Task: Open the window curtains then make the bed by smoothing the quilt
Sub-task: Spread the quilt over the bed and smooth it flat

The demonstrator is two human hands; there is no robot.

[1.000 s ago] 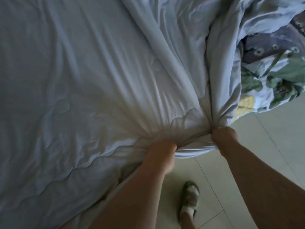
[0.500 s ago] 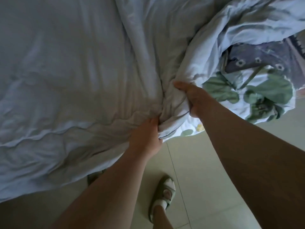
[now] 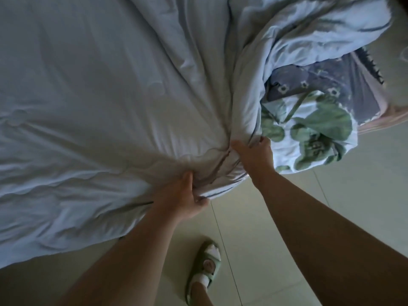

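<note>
Pale-blue quilt, creases fanning from its near edge, clenched in left hand and right hand fingers.

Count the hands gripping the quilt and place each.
2. The left hand grips the quilt at its bunched lower edge; the right hand pinches a fold just up and right, beside the leaf-print fabric.

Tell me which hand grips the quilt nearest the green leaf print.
The right hand, gripping a fold of the pale blue quilt right beside the green leaf print; the left hand grips the quilt's edge farther away.
</note>
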